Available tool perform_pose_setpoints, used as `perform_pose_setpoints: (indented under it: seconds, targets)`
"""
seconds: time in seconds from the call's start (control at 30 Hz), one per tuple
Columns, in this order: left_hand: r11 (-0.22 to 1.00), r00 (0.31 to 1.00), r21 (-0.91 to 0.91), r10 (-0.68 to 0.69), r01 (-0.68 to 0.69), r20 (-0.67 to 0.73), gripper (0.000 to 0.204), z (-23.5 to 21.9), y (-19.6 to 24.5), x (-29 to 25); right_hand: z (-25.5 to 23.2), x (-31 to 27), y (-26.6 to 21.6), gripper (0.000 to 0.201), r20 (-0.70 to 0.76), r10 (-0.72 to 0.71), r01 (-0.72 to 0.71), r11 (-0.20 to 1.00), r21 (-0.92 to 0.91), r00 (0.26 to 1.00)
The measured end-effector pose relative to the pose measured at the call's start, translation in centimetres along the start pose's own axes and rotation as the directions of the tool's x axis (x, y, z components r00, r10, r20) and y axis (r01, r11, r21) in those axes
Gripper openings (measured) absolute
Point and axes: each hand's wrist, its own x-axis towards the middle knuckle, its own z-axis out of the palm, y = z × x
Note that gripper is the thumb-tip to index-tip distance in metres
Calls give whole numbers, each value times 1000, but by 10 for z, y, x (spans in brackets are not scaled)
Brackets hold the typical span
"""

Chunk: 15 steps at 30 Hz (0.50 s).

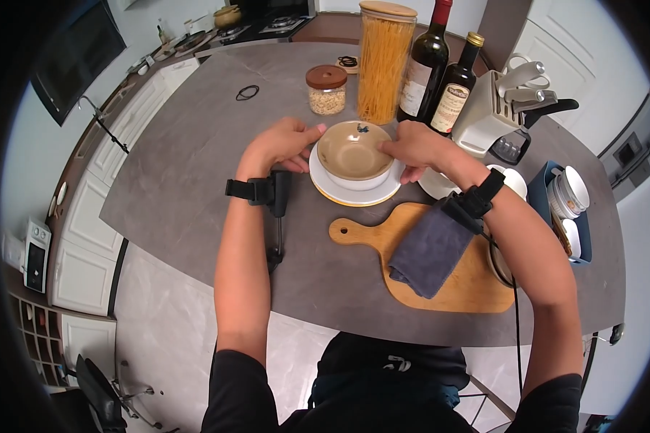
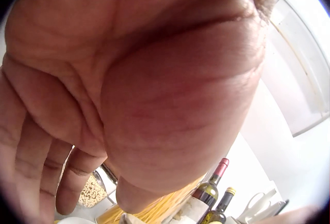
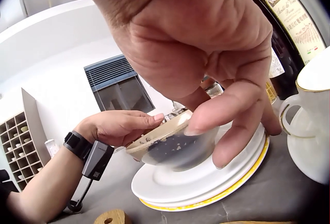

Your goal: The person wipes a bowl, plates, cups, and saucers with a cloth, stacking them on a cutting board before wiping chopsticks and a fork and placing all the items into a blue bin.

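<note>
A beige bowl point(image 1: 355, 153) with a dark pattern on its outer side point(image 3: 178, 149) sits over stacked white plates point(image 1: 355, 196); the bottom plate has a yellow edge. My right hand point(image 1: 427, 150) pinches the bowl's right rim, thumb over the inside and the other fingers outside. On the opposite side, my left hand point(image 1: 285, 144) holds nothing, its thumb tip right at the rim and its other fingers extended beside the plates. The left wrist view shows mostly my left palm point(image 2: 170, 95).
Behind the bowl stand an oat jar point(image 1: 327, 90), a spaghetti jar point(image 1: 385, 65), two bottles point(image 1: 451, 97) and a knife block point(image 1: 487, 115). Nearer lies a cutting board point(image 1: 412, 281) with a grey cloth point(image 1: 433, 245). At right are a cup point(image 3: 312, 87) and a blue basket point(image 1: 583, 249) of dishes.
</note>
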Motion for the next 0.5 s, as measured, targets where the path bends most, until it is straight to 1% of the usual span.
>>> perform_pose_setpoints:
  seconds: [0.07, 0.13, 0.17, 0.23, 0.27, 0.3, 0.33, 0.37, 0.4, 0.43, 0.47, 0.5]
  targets:
    - [1000, 1000, -1, 7, -7, 7, 64, -1, 0, -1, -1, -2, -1, 54, -3, 4, -4, 1000, 0, 1000]
    - [996, 998, 60, -60, 59, 13, 58, -2, 5, -3, -4, -8, -3, 55, -9, 10, -10, 1000, 2, 1000]
    - [996, 998, 65, -57, 56, 16, 58, -1, 5, -5, -7, -11, -3, 55, -13, 1, -2, 1000, -19, 1000]
    - [998, 996, 61, 3, 2, -92, 56, 1, 5, -7, -13, -21, -3, 55, -26, -5, 4, 999, -32, 1000]
    - [998, 996, 70, 13, -7, -85, 56, -1, 4, -6, -16, -26, -1, 53, -46, -29, 26, 998, -63, 999]
    - [992, 993, 122, 47, -33, -109, 55, -4, 2, -3, -19, -34, 1, 54, -67, -52, 46, 995, -94, 996]
    - [983, 988, 173, 84, -61, -129, 54, -5, 5, -3, -23, -48, 4, 54, -82, -45, 37, 996, -87, 996]
    - [987, 976, 118, 126, -106, -180, 51, -2, 6, -6, -25, -68, 8, 52, -135, -115, 103, 990, -94, 984]
    - [985, 976, 123, 140, -120, -167, 51, -1, 7, -6, -26, -93, 9, 51, -187, -183, 165, 980, -107, 965]
    - [985, 975, 118, 146, -127, -169, 49, -1, 6, -4, -28, -124, 5, 45, -243, -191, 164, 978, -127, 951]
    - [984, 973, 110, 154, -137, -169, 48, -1, 7, -4, -26, -141, 16, 45, -260, -178, 149, 981, -128, 949]
    - [982, 967, 128, 162, -138, -197, 44, 0, 9, -5, -30, -159, 32, 41, -361, -312, 245, 944, -220, 879]
